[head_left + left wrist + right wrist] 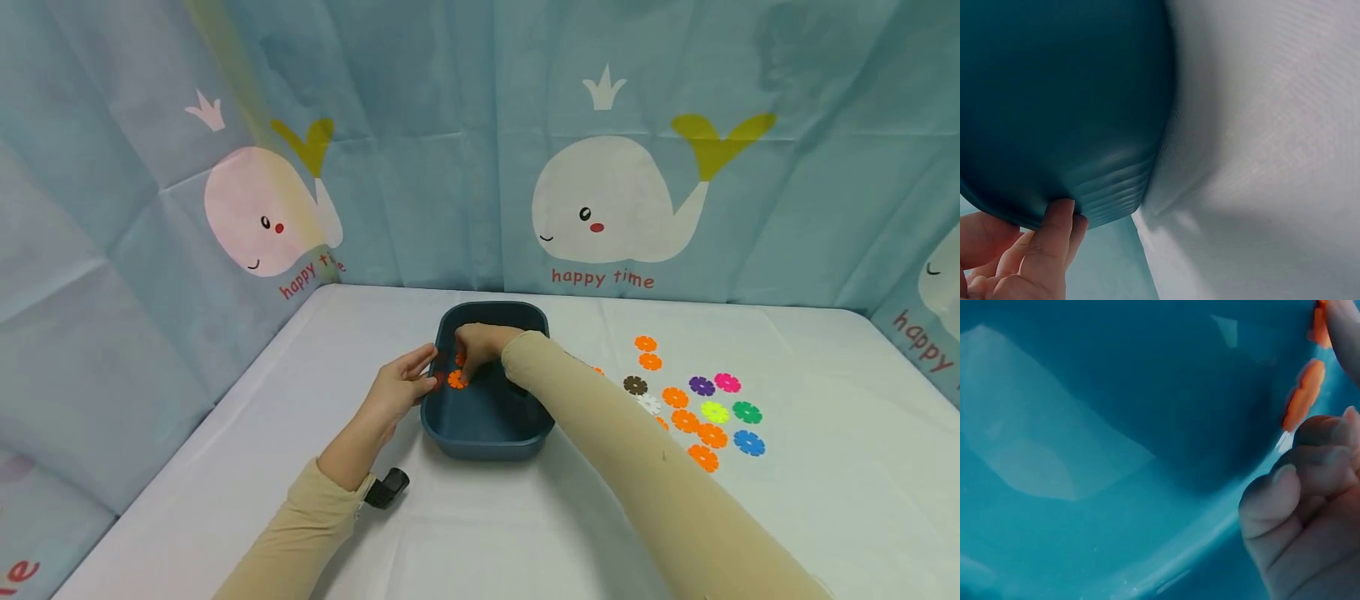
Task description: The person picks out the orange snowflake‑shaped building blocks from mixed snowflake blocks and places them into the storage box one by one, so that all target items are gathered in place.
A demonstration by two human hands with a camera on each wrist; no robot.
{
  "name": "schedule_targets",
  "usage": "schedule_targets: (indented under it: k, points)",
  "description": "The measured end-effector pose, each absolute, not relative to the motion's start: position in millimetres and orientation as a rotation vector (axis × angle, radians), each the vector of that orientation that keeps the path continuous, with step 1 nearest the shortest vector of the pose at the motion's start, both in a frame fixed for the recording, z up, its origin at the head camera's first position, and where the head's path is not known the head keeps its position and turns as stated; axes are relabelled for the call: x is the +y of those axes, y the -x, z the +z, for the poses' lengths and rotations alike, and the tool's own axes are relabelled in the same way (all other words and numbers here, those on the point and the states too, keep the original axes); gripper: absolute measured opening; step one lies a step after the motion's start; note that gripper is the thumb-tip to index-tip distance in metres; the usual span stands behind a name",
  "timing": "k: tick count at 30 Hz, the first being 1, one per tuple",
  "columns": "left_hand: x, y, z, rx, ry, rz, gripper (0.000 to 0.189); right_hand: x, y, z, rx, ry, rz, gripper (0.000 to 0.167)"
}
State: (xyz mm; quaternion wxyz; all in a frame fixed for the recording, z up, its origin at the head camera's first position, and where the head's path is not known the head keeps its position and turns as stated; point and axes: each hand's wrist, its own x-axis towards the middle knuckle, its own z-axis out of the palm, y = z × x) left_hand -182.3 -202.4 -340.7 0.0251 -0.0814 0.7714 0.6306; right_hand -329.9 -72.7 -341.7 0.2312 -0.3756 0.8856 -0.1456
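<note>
Touching orange disc [455,381] inside basin [483,450], just below frame centre, with right hand [482,343]; cannot tell whether pinched. Touching basin's left side with loosely extended left hand [399,388]. Could drop disc through edge-only hold.

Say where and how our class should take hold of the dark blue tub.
Probably by the rim, midway along the long sides, coming from left and right together: the tub stands upright and open-topped, its sides rising all round, and looks narrower that way than front to back.
</note>
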Motion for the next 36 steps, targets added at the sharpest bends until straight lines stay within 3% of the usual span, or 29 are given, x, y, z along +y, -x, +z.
schedule_targets:
  k: [12, 19, 29, 36]
  points:
    - [-197.9, 182.7, -341.0, 2.388, 0.28, 1.912, 0.056, -48.7, 329.8, -315.3, 2.499, 0.915, -0.558, 0.039]
    - [-199.9, 181.5, -342.5, 2.375, 0.271, 1.92, 0.057, -26.1, 325.0, -294.3, 2.471, 0.989, -0.616, 0.036]
    - [-205.6, 184.8, -334.5, 2.432, 0.226, 1.828, 0.058, 30.6, 313.6, -271.1, 2.446, 1.138, -0.779, 0.037]
    - [-208.3, 183.7, -336.0, 2.422, 0.168, 1.79, 0.06, 73.3, 291.5, -277.5, 2.511, 1.067, -0.911, 0.03]
